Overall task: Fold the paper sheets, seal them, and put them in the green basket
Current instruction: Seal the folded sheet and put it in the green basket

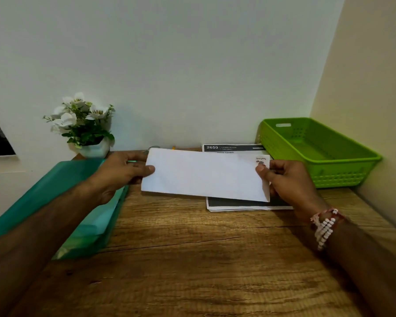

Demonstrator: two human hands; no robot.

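Hands first: your left hand point(121, 172) pinches the left end of a white envelope point(204, 177), thumb on top and fingers curled behind it, while your right hand point(286, 181) grips the right end the same way, thumb pressed just below a small printed mark in the envelope's upper right corner. You hold the envelope flat and long-side across the centre of the frame, lifted above the wooden table point(192, 259) and tilted slightly down to the right.

Under its right half lies a stack of printed paper sheets point(238, 205); a dark strip shows at the stack's near edge, and a header reading "2659" shows past the envelope's far edge. The green basket point(343, 177) sits at the right of the frame, against the corner of the walls, just beyond your right hand and not touching it; what shows of its floor holds nothing.

At the left of the frame a teal plastic folder point(62, 193) rests on the table edge, partly under your left forearm. Beyond it, in the upper left, a white pot of white flowers point(85, 124) stands against the wall. A beaded bracelet point(325, 225) circles your right wrist.
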